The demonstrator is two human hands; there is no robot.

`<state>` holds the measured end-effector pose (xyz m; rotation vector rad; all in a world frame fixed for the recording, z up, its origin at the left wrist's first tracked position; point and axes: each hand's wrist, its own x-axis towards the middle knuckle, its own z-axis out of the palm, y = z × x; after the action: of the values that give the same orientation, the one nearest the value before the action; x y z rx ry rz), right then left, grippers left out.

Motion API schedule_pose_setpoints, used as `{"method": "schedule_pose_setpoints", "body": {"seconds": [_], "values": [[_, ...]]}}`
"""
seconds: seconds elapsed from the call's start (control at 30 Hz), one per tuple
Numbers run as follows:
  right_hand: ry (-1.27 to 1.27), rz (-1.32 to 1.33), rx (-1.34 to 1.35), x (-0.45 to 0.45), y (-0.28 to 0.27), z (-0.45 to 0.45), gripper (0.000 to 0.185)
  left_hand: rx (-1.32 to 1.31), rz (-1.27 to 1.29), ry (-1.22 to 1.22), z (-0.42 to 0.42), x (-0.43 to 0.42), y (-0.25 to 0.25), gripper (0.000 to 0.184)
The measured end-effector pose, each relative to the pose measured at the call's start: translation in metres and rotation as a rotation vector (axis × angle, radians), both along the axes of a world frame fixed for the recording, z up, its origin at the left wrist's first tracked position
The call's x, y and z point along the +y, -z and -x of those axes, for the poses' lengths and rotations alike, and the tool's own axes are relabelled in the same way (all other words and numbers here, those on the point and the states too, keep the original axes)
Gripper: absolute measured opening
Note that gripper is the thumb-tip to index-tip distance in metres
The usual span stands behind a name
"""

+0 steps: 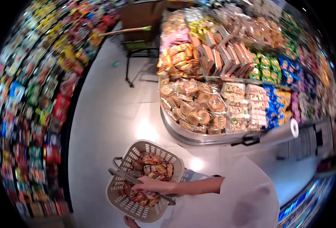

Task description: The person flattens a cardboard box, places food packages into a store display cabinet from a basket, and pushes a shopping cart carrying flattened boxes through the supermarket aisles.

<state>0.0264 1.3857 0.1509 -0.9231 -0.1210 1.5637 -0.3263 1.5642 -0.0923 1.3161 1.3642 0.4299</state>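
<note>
My right hand (149, 186) is closed around the grey handle (121, 175) of a beige plastic shopping basket (178, 167). Small wrapped snacks (159, 169) in red, brown and yellow packaging lie inside, on both sides of the handle. Below the basket's lower rim, only part of my left hand (130, 222) shows at the bottom edge of the view; its fingers are too cut off and dim to read. A white sleeve and shirt (247, 193) fill the lower right.
A rounded display bin (175, 131) holds bagged pastries (198, 106) and many wrapped snacks. A plastic bag roll (285, 132) juts from its edge. Crowded shelves (35, 114) line the left. A cart (137, 47) with a large brown box stands up the tiled aisle (103, 125).
</note>
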Motion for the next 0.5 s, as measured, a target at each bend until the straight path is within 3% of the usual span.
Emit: {"method": "schedule_pose_setpoints", "body": {"seconds": [0.1,0.23,0.4,0.5], "values": [[0.074,-0.016,-0.051,0.091,0.017,-0.052,0.02,-0.055,-0.044,0.168,-0.121,0.125,-0.02,0.027],[0.105,0.005,0.04,0.227,0.038,-0.135,0.023,-0.068,-0.068,0.171,-0.227,0.244,-0.034,0.023],[0.181,0.004,-0.019,0.374,0.003,-0.255,0.015,-0.04,0.014,0.007,-0.299,0.379,-0.057,0.02],[0.238,-0.061,-0.032,0.457,-0.014,-0.335,0.014,0.077,0.056,0.008,-0.297,0.47,-0.007,0.019]]}}
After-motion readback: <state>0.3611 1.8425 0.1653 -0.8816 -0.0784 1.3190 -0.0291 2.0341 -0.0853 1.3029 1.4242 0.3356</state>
